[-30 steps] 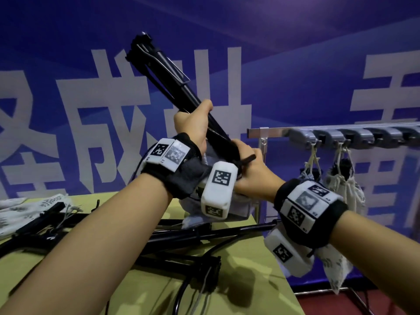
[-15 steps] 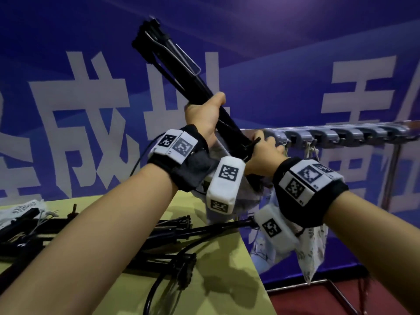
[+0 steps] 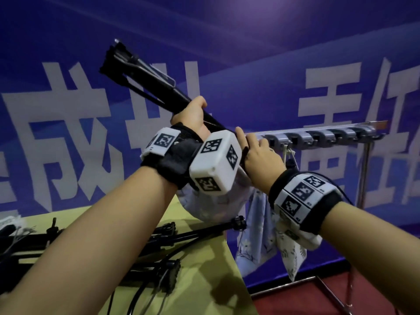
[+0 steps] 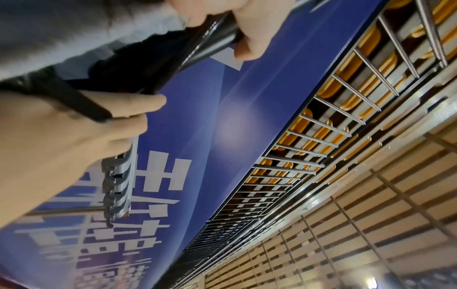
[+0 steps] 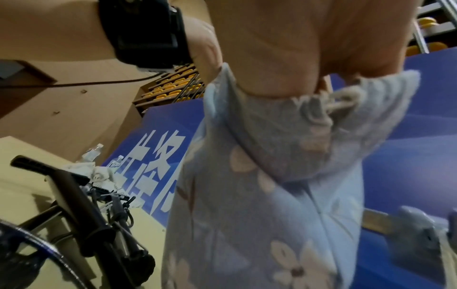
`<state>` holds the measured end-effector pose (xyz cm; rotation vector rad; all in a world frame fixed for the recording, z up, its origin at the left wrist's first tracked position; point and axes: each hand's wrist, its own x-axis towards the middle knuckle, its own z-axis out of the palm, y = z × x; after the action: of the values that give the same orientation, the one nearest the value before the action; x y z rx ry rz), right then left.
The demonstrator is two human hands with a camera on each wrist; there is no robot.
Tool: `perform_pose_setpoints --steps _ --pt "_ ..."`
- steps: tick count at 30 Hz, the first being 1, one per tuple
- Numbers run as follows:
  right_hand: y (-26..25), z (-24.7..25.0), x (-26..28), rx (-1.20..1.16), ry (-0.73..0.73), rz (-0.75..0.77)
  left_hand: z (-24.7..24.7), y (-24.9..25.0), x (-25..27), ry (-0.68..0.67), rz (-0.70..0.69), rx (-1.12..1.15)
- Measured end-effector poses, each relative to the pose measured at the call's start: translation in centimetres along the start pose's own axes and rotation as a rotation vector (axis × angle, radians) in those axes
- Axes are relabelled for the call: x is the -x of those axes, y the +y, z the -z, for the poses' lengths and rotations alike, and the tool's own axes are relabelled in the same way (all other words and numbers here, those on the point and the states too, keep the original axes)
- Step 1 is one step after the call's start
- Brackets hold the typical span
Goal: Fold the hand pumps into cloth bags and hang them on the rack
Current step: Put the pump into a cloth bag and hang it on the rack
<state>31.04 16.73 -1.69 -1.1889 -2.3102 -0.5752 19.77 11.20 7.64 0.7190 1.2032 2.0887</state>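
My left hand (image 3: 189, 112) is wrapped round the shaft of the hand pump (image 3: 145, 78), fingers and thumb curled about the black tube, while my right hand (image 3: 261, 155) pinches the gathered mouth of the cloth bag (image 3: 218, 203) just below it, index finger lying out along the pump. The pump's long axis runs up and to my left, its far end high against the blue banner (image 3: 295, 53) and its lower end going down into the bag that hangs under both wrists, so most of it is outside the cloth. The rack (image 3: 318, 135) lies to my right, its bar touching or just behind my right fingertips; that hand is the nearer one to the hooks. I judge the pump must go deeper into the bag before the cord can reach a hook. Two filled bags (image 3: 272, 223) already hang from the rack's near hooks. More pumps (image 3: 159, 237) lie in a heap on the yellow table (image 3: 204, 292), apart from my grip.
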Motion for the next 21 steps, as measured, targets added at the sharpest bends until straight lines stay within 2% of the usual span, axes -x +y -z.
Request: perform_pose_setpoints --steps 4,8,10,13,15,18,21 --pt "-0.5 0.4 0.1 0.154 -0.115 0.016 0.5 -0.5 -0.3 -0.049 0.102 -0.01" --pt "0.0 1.6 -0.2 0.215 -0.391 -0.032 0.9 -1.6 -0.8 -0.089 0.161 -0.015" --pt "0.7 2.2 -0.1 0.195 -0.481 -0.059 1.0 -2.0 -1.2 -0.086 0.158 -0.007" --pt "2.3 2.4 -0.2 -0.033 -0.409 -0.125 0.8 -2.4 -1.9 -0.077 0.143 0.009" --pt "3.3 2.5 -0.5 -0.201 -0.367 -0.167 0.2 -2.6 -2.1 -0.016 0.121 0.028" --pt "4.8 3.1 -1.4 -0.601 -0.276 -0.317 -1.0 -3.0 -2.0 0.046 -0.005 -0.014" --pt "6.9 4.1 -2.3 -0.916 -0.146 -0.493 -2.5 -3.1 -1.9 0.016 -0.146 -0.074"
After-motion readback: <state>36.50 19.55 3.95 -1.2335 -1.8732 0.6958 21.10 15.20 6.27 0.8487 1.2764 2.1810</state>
